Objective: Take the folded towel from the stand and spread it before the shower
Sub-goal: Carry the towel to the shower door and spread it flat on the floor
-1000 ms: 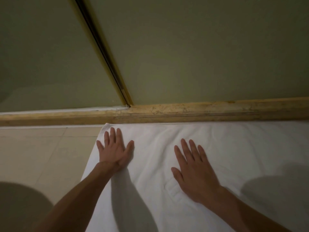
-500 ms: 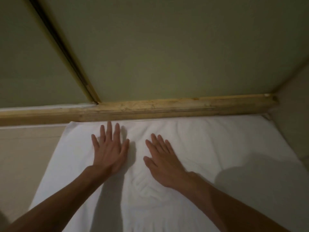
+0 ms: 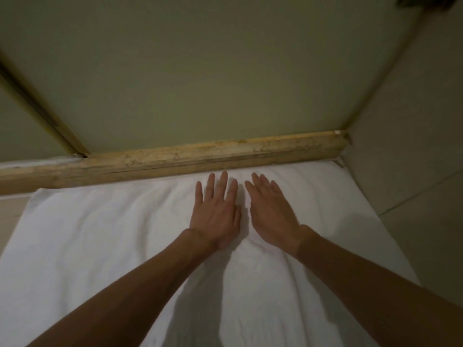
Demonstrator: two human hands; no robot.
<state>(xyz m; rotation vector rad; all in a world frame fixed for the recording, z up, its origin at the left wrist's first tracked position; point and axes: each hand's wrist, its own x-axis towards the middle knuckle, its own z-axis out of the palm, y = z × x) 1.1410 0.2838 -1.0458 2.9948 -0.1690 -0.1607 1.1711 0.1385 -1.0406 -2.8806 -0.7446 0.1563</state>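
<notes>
White towel lies unfolded on the floor, filling the near part of the view, with soft ridges still showing between the two forearms. Farther on, the left hand and the right hand lie palm down on it, side by side and almost touching. The fingers of both are straight and flat and grip nothing. Their tips are close to the towel's far edge, which runs along the worn stone curb of the shower. Beyond the curb stands the frosted shower panel, and a tiled wall closes the right side.

The step in hand looks like the final smoothing. To do it well, I would press lightly and sweep from the middle outward and back toward the body, so the ridges run off the edges and do not bunch. The far hem should stay snug and parallel to the curb.

Compared with a second ago, the hands have drawn together: they were well apart, the left one near the towel's left edge. They have also moved closer to the curb, and the view has swung right to show the corner.
</notes>
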